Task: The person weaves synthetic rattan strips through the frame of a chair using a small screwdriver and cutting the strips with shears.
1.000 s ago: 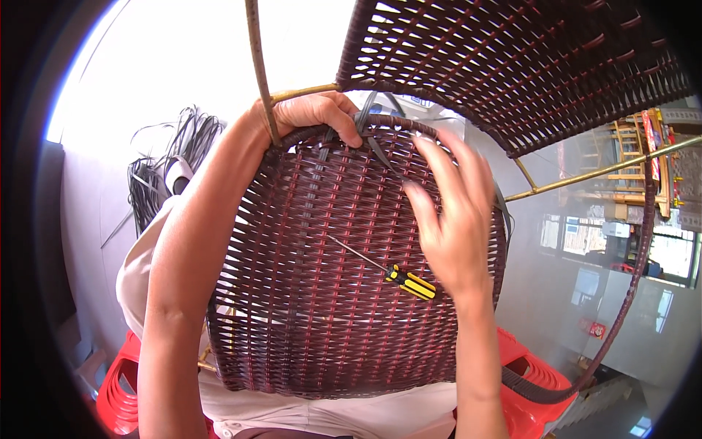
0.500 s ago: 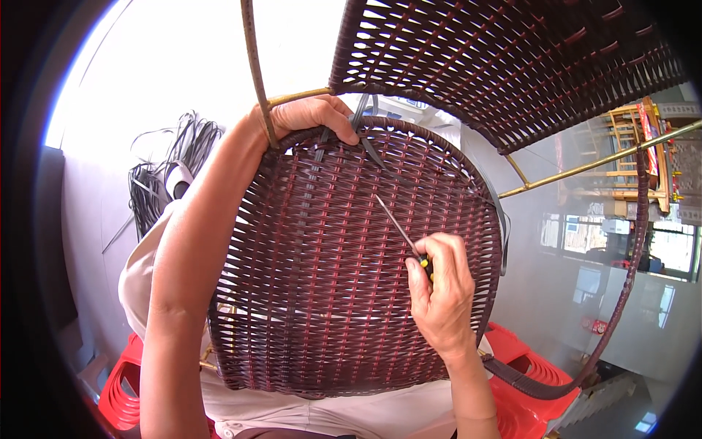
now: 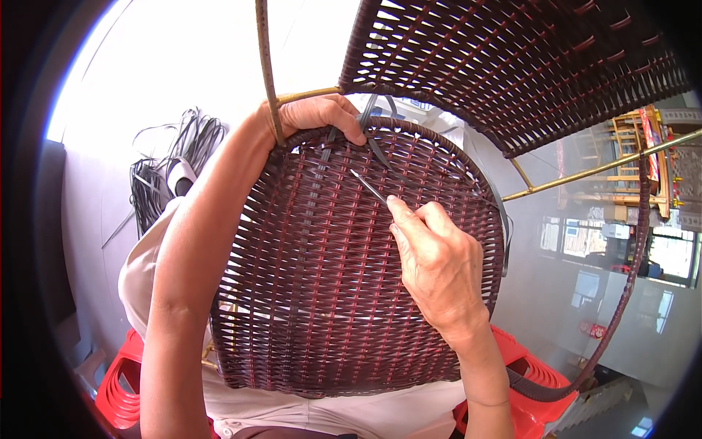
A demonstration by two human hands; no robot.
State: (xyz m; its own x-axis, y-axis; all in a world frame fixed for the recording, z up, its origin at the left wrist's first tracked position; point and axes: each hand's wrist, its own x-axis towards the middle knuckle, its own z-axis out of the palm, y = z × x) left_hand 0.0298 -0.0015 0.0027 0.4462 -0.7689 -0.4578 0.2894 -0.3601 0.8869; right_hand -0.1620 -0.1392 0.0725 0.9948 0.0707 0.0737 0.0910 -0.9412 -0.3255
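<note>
A dark brown-and-red woven chair seat (image 3: 351, 278) lies tilted over my lap. At its far rim my left hand (image 3: 325, 117) is closed over the edge, fingertips beside grey flat strips (image 3: 371, 110) that pass through the weave. Some of that hand's grip is hidden behind the rim. My right hand (image 3: 442, 267) is closed round a screwdriver (image 3: 371, 189), whose thin metal shaft points up and left over the weave toward the left hand. Its handle is hidden inside my palm. The tip is near the surface; whether it touches I cannot tell.
The woven backrest (image 3: 512, 66) rises at the upper right on gold-coloured tubes. A wrapped armrest (image 3: 635, 278) curves down the right side. A bundle of grey strips (image 3: 157, 183) is on the left. Red plastic stools (image 3: 121, 388) stand at both sides of my lap.
My right hand has moved up and left and turned, bringing the screwdriver tip closer to my left hand. The chair has shifted slightly right; my left hand keeps its hold.
</note>
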